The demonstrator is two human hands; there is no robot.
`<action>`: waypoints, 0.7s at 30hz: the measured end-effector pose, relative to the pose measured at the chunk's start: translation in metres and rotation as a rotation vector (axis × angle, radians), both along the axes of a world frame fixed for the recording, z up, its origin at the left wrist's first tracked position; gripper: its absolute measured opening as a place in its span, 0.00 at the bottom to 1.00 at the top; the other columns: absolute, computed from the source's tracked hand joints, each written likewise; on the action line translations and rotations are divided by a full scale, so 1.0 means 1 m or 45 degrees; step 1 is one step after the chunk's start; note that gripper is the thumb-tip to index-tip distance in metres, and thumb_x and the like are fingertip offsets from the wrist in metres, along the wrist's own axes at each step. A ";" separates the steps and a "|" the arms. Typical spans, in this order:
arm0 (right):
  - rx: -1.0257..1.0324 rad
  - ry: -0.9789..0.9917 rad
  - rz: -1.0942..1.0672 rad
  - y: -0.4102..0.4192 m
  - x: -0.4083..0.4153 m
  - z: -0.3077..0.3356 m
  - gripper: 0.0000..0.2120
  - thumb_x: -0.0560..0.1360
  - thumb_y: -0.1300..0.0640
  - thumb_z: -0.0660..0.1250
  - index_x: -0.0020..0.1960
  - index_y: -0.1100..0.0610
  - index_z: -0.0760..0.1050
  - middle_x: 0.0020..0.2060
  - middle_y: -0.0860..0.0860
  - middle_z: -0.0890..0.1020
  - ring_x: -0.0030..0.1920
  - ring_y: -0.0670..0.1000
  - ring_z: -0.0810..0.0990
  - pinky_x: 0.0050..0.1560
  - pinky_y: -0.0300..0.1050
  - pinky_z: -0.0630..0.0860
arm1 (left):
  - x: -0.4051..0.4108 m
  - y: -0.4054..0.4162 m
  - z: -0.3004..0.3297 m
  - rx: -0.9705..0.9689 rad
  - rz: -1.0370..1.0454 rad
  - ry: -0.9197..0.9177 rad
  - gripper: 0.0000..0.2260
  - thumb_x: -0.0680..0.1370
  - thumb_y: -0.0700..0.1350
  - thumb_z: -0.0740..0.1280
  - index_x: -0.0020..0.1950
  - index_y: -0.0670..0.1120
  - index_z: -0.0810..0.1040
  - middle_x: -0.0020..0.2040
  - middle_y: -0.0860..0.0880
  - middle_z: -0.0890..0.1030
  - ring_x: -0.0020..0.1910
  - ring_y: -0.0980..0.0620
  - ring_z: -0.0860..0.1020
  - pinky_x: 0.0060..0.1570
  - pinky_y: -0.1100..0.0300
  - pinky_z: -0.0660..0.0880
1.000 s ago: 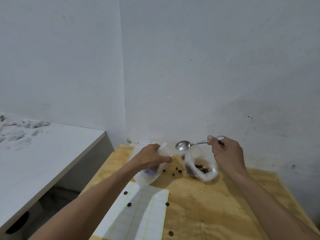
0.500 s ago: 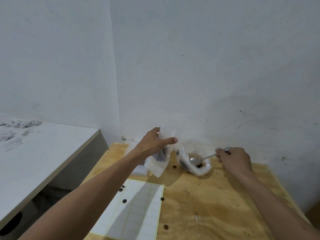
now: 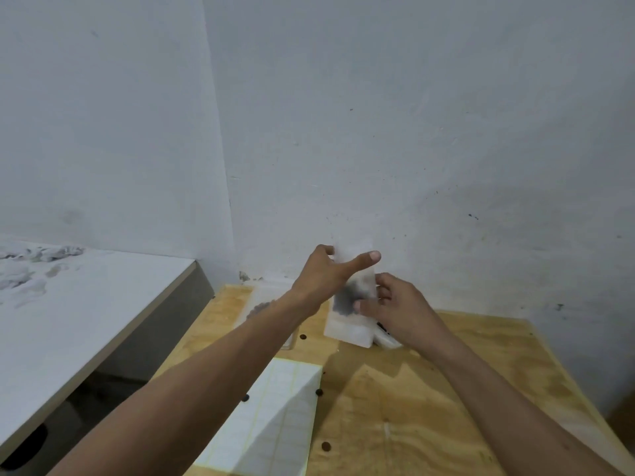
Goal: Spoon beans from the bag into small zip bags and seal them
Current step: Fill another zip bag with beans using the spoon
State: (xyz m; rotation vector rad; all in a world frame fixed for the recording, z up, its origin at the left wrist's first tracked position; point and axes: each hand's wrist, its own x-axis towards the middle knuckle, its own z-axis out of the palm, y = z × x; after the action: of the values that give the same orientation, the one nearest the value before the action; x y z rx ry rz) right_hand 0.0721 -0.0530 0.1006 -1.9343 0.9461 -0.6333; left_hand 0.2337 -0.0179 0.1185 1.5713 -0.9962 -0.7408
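Observation:
My left hand [image 3: 321, 281] holds a small clear zip bag [image 3: 348, 326] upright above the wooden table [image 3: 429, 407], pinching its top edge between the outstretched thumb and the fingers behind. Dark beans [image 3: 343, 302] show blurred through the bag's middle. My right hand [image 3: 398, 309] grips the bag's right side, thumb on the front, fingers behind. A white corner of the bean bag [image 3: 390, 342] sticks out below my right hand; the rest is hidden. No spoon is in sight.
A white label sheet [image 3: 275, 410] lies under my left forearm. Loose beans [image 3: 325, 445] are scattered on the wood. Another clear bag with beans [image 3: 261, 305] lies at the table's back left. A white counter [image 3: 86, 304] stands to the left, and the wall is close behind.
My right hand has let go of the spoon and moved left onto the small zip bag. My left hand has lifted the bag higher and turned it upright.

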 end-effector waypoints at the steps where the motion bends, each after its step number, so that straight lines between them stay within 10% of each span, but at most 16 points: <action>1: 0.036 -0.055 -0.017 -0.001 0.000 -0.001 0.13 0.75 0.57 0.74 0.59 0.52 0.78 0.51 0.44 0.85 0.50 0.46 0.84 0.46 0.39 0.80 | -0.002 0.001 0.001 -0.012 0.006 -0.001 0.33 0.70 0.65 0.76 0.64 0.48 0.70 0.55 0.53 0.78 0.53 0.57 0.77 0.46 0.62 0.73; 8: 0.322 -0.256 -0.048 -0.011 -0.011 0.003 0.19 0.72 0.61 0.77 0.61 0.54 0.81 0.50 0.50 0.88 0.48 0.50 0.87 0.49 0.45 0.81 | 0.020 0.008 -0.002 -0.266 0.037 0.210 0.11 0.79 0.42 0.72 0.50 0.33 0.83 0.41 0.42 0.81 0.41 0.50 0.80 0.41 0.58 0.83; 12: 0.348 -0.530 -0.117 -0.009 -0.012 0.016 0.15 0.72 0.59 0.78 0.57 0.57 0.82 0.49 0.53 0.88 0.49 0.53 0.88 0.53 0.50 0.84 | 0.016 0.012 -0.004 -0.273 0.023 0.122 0.10 0.79 0.41 0.72 0.48 0.32 0.84 0.39 0.43 0.81 0.37 0.51 0.81 0.40 0.58 0.83; 21: 0.071 -0.319 -0.123 -0.008 -0.007 0.028 0.05 0.71 0.53 0.78 0.44 0.54 0.86 0.41 0.50 0.87 0.41 0.48 0.85 0.44 0.39 0.79 | 0.007 0.016 -0.008 -0.277 -0.093 0.003 0.07 0.79 0.42 0.73 0.44 0.40 0.86 0.36 0.48 0.83 0.36 0.51 0.81 0.42 0.53 0.84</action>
State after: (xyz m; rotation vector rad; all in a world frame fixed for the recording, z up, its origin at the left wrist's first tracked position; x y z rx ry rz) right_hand 0.0655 -0.0607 0.1285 -1.7202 0.8922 -0.8734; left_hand 0.2403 -0.0016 0.1108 1.3516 -1.0991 -0.6601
